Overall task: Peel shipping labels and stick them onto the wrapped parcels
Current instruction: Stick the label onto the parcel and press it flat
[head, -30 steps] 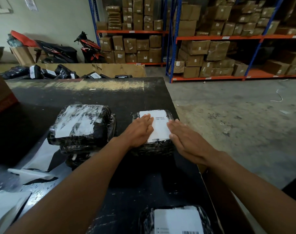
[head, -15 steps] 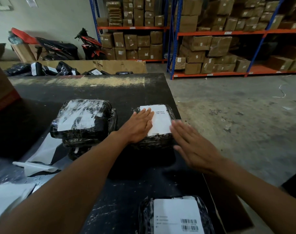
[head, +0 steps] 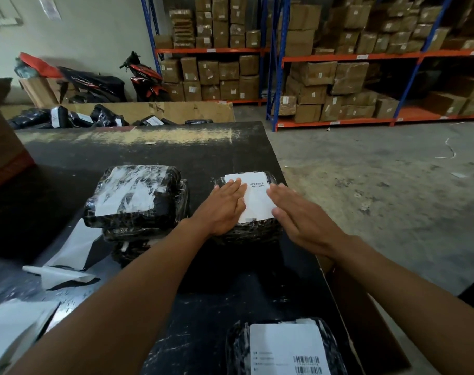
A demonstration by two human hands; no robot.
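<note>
On the table, near its right edge, the wrapped parcel is sitting, the label lying on top. The left hand and right hand are pressing it flat-fingered, gripping nothing; smoothing outward from the middle should avoid bubbles.

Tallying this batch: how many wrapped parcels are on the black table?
3 plain: the middle parcel under the left hand and right hand, the near parcel closest to you, the left parcel atop more black wrap, maybe further parcels.
</note>
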